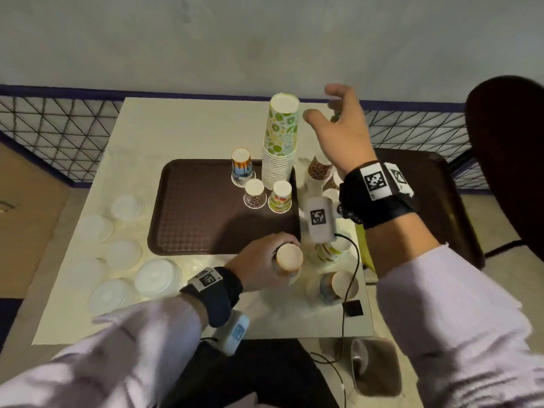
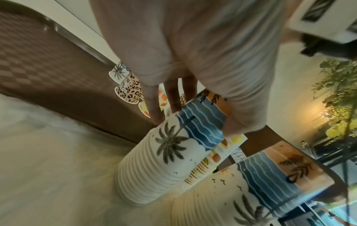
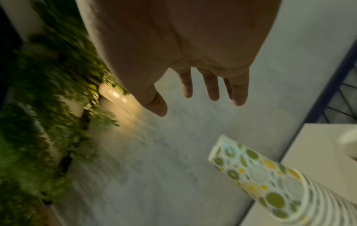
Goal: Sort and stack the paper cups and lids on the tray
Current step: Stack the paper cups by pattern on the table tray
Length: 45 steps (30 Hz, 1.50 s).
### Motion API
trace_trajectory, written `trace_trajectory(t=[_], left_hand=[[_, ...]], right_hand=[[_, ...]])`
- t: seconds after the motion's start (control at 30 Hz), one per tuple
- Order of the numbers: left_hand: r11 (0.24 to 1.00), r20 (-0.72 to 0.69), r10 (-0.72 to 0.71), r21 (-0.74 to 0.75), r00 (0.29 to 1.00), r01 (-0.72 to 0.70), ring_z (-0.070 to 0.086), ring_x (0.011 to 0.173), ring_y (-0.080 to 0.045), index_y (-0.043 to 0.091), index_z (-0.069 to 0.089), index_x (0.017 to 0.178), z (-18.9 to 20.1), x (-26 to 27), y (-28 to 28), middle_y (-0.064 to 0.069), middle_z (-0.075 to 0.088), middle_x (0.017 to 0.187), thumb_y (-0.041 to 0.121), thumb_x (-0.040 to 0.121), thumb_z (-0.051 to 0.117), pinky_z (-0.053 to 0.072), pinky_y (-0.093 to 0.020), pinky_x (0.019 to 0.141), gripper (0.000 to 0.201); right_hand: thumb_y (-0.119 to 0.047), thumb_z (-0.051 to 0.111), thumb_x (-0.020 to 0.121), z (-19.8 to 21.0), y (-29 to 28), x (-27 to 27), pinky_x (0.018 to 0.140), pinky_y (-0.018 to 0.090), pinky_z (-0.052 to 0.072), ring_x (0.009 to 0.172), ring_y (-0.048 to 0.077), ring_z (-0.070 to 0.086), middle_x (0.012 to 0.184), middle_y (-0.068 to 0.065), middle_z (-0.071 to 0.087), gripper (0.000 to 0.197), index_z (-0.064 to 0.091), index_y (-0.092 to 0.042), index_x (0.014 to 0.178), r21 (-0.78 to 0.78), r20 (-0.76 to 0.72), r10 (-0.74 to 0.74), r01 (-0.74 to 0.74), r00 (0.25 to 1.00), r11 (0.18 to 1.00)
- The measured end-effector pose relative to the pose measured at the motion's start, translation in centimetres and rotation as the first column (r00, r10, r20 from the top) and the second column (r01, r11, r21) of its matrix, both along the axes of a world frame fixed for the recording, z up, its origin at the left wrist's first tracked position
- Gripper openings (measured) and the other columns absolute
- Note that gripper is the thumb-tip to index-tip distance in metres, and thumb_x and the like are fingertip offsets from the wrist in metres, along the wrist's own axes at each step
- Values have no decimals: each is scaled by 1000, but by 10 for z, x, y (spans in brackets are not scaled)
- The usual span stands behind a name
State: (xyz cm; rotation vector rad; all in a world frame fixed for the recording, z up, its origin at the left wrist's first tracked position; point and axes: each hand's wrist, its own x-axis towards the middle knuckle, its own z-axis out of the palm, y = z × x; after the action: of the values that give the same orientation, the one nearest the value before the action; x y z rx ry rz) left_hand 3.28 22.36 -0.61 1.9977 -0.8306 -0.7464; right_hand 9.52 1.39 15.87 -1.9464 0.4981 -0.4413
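Left hand [image 1: 259, 260] gripping a stack of palm-print cups [image 2: 168, 159] just off the tray's [image 1: 206, 213] near right corner, on the table [image 1: 164, 128]. Right hand [image 1: 338, 128] raised beside the tall lime-print cup stack [image 1: 281, 142] at the tray's far right edge, fingers spread, holding nothing. Three single upturned cups [image 1: 255, 193] near that stack. Lids [image 1: 156, 276] piled along the table's left edge.
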Motion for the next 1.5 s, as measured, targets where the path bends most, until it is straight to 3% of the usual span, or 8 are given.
trace_trajectory(t=[0.27,0.43,0.6,0.73,0.87,1.07,1.3,1.5], left_hand=[[996,-86,24,90,996,-16,66,105,-5,32,63,126,-32,2,-1,17,71,111,27,67,95,48,-22,92,68],[980,19,-12,196,1000,8,64,105,-6,36,58,128,-51,0,0,17,67,113,37,66,92,43,-20,88,71],[978,28,-1,209,1000,-5,59,104,-10,21,57,136,-57,-5,-2,8,66,116,22,70,93,42,-21,90,75],[977,24,-25,213,999,19,65,102,-13,25,62,120,-60,-11,-1,8,66,105,13,74,87,44,-23,83,54],[984,-84,25,178,996,-10,66,116,-17,29,57,125,-68,-18,1,7,70,118,31,69,93,51,-36,103,67],[981,-78,87,181,993,-72,61,121,-20,25,54,135,-63,-30,-10,3,65,124,15,67,95,49,-38,107,81],[963,7,102,249,995,-101,52,121,-20,40,50,139,-64,-37,-15,-1,56,130,55,50,77,46,-33,103,94],[938,58,208,270,976,-216,46,110,-22,31,47,143,-57,-40,-6,-1,41,120,35,61,90,46,-28,101,93]], right_hand=[[-32,66,89,33,19,-129,97,27,51,106,5,64,114,-9,68,28,65,-24,116,-118,31,-63,66,998,991],[-53,62,81,-25,28,-202,102,25,45,117,4,56,123,-9,59,52,53,-30,127,-149,-70,-178,166,982,975],[-42,78,81,-105,44,-246,108,43,45,131,10,47,141,-6,47,76,37,-31,143,-82,-151,-260,250,954,965],[-46,85,74,-155,52,-260,108,46,46,128,14,50,141,-8,47,86,35,-35,143,25,-216,-258,269,942,963],[-40,89,70,-184,54,-263,105,39,47,120,7,53,132,-13,53,81,40,-38,134,87,-275,-227,260,934,962],[-34,87,75,-213,49,-263,89,7,38,114,0,50,129,-15,55,78,41,-35,138,42,-311,-126,146,942,988],[-31,84,77,-230,41,-257,89,21,41,106,9,50,124,0,50,80,42,-24,144,-43,-333,-38,25,942,999],[-33,84,70,-233,35,-249,84,21,47,94,15,54,113,-2,41,81,44,-29,140,-82,-333,37,-68,942,994]])
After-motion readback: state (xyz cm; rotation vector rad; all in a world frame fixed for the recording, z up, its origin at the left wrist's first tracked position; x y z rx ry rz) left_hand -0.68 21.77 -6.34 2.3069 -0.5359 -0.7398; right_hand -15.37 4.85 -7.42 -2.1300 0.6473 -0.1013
